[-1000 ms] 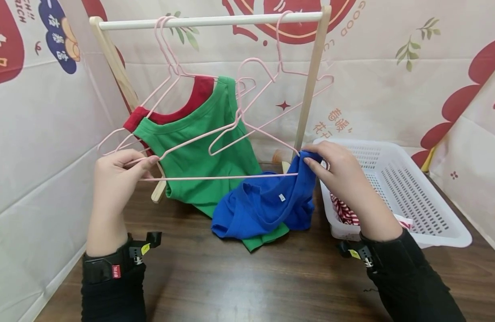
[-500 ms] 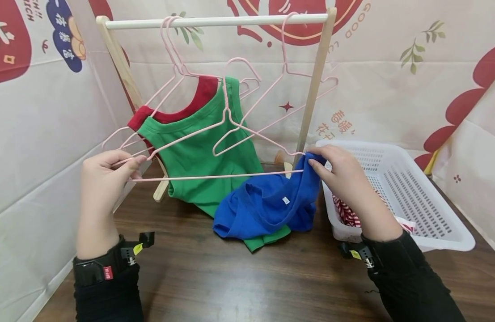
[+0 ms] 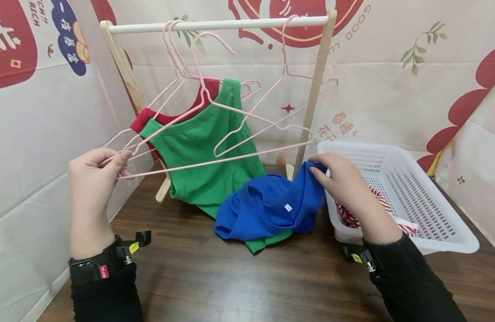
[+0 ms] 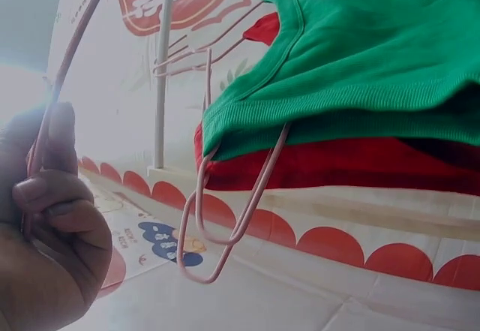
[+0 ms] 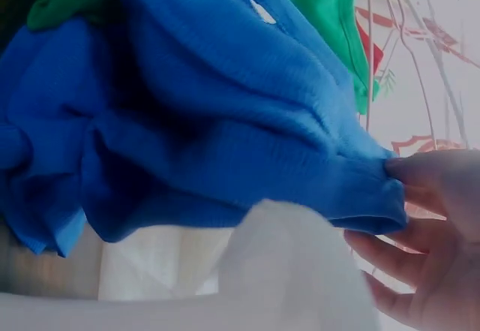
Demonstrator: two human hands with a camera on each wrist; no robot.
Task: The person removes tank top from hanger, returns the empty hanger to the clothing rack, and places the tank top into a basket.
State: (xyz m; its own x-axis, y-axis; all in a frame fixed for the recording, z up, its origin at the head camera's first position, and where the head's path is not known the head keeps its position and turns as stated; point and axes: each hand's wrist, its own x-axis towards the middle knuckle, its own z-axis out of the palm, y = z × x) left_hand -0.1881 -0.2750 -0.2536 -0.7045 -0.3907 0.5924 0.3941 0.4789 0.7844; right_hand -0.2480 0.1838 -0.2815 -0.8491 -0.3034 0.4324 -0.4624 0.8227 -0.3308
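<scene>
My left hand pinches the left end of a pink wire hanger, which is tilted and spans the front of the rack. The hanger's right end is bare and stands above and apart from the blue tank top. My right hand pinches a shoulder strap of that blue top between thumb and fingers; in the right wrist view the strap is stretched toward the fingertips. The rest of the top lies bunched on the table, over the hem of a green tank top.
A rack with a white bar carries the green top, a red top behind it and a bare pink hanger. To the right, a white basket holds red-and-white striped cloth.
The hanger has come out of the blue top's strap and moved left with my left hand, its hook rising and tilting. My right hand still holds the strap in nearly the same place.
</scene>
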